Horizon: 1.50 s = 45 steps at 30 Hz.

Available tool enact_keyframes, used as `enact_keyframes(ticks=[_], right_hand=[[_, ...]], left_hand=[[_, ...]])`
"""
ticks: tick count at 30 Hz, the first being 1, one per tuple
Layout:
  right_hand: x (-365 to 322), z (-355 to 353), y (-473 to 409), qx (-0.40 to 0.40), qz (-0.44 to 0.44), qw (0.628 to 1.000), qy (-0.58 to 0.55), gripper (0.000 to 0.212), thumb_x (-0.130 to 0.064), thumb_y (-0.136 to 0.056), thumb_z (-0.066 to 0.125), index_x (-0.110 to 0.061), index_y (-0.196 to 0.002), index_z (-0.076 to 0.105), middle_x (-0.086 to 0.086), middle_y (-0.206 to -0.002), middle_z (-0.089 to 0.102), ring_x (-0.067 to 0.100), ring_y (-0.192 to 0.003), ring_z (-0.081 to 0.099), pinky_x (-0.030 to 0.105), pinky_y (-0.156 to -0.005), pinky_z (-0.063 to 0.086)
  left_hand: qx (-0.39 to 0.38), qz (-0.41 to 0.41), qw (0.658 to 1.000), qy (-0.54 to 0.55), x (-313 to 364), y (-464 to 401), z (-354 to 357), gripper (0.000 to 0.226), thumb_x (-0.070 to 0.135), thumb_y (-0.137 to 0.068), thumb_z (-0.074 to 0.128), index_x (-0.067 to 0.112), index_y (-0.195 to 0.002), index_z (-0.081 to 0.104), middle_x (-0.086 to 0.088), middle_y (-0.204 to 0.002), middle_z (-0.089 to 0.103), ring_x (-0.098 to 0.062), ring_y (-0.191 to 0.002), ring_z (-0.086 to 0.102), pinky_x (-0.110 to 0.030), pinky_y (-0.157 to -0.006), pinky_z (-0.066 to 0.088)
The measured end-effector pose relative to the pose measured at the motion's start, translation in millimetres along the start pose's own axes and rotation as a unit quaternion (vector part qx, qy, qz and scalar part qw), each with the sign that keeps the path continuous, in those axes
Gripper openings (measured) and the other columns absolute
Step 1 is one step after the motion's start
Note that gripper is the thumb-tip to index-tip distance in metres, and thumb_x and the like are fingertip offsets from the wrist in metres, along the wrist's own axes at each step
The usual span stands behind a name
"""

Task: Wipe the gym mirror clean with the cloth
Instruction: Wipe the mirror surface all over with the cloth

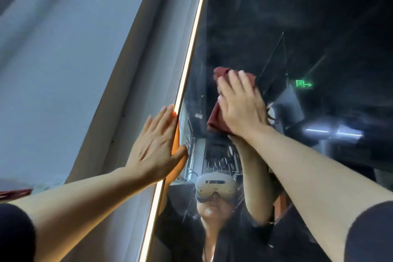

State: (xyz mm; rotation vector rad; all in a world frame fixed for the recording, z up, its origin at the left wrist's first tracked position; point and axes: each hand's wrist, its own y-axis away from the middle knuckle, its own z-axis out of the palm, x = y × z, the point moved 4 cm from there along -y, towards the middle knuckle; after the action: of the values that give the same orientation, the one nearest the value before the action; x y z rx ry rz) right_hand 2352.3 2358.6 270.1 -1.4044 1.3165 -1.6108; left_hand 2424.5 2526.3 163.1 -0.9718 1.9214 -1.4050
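The gym mirror [297, 27] fills the right half of the view, dark, with faint smears near its top. A dark red cloth [215, 118] lies flat against the glass at mid height. My right hand [242, 104] presses it to the mirror with straight fingers spread over it. My left hand [156, 147] rests flat on the mirror's lit left edge [191, 49], fingers straight, thumb on the glass side.
A pale grey wall [63, 59] and a beige frame strip [138, 70] run left of the lit edge. The mirror reflects a person in a headset, a green exit sign [303, 83] and ceiling lights.
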Motion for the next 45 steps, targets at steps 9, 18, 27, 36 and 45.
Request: enact_keyframes(ticks=[9,18,27,36,45], right_hand=[[-66,13,-59,-0.046,0.011,0.999,0.024,0.057,-0.04,-0.109,0.022,-0.017,-0.161,0.013,0.006,-0.169,0.006,0.028,-0.155,-0.003,0.049,-0.125,0.003],[0,9,88,0.054,-0.038,0.997,-0.034,0.051,-0.031,-0.104,0.031,-0.012,-0.148,0.048,0.012,-0.155,0.043,0.034,-0.147,0.033,0.053,-0.118,0.03],[74,-57,253,0.026,0.182,0.932,-0.312,0.063,-0.003,-0.085,0.077,-0.015,-0.143,0.055,-0.008,-0.143,0.052,0.016,-0.133,0.05,0.036,-0.113,0.041],[133,-133,288,-0.166,0.412,0.671,-0.594,0.068,0.012,-0.082,0.067,-0.023,-0.139,0.054,0.004,-0.127,0.068,0.016,-0.114,0.067,0.03,-0.093,0.055],[143,-134,307,-0.085,0.522,0.694,-0.488,0.004,-0.012,-0.095,0.065,-0.01,-0.094,0.068,0.015,-0.089,0.072,0.028,-0.082,0.071,0.044,-0.073,0.06]], left_hand=[[0.101,0.065,0.993,0.002,-6,1,3,0.06,0.045,-0.1,0.013,0.019,-0.153,0.008,0.0,-0.159,0.005,-0.019,-0.149,0.0,-0.041,-0.118,-0.005],[0.176,0.049,0.979,0.088,34,7,22,0.051,0.027,-0.103,0.038,0.005,-0.149,0.042,-0.015,-0.157,0.036,-0.032,-0.147,0.03,-0.044,-0.12,0.016],[-0.055,0.031,0.901,0.429,211,58,18,0.03,0.044,-0.085,0.062,0.021,-0.103,0.062,0.006,-0.097,0.07,-0.014,-0.086,0.068,-0.042,-0.079,0.058],[-0.225,-0.152,0.713,0.647,276,67,19,0.024,0.018,-0.103,0.052,0.02,-0.08,0.051,-0.01,-0.088,0.054,-0.023,-0.082,0.052,-0.045,-0.078,0.05],[-0.148,0.043,0.843,0.516,286,78,-1,0.05,0.048,-0.084,0.073,0.021,-0.123,0.059,0.005,-0.121,0.055,-0.004,-0.106,0.057,-0.017,-0.094,0.046]])
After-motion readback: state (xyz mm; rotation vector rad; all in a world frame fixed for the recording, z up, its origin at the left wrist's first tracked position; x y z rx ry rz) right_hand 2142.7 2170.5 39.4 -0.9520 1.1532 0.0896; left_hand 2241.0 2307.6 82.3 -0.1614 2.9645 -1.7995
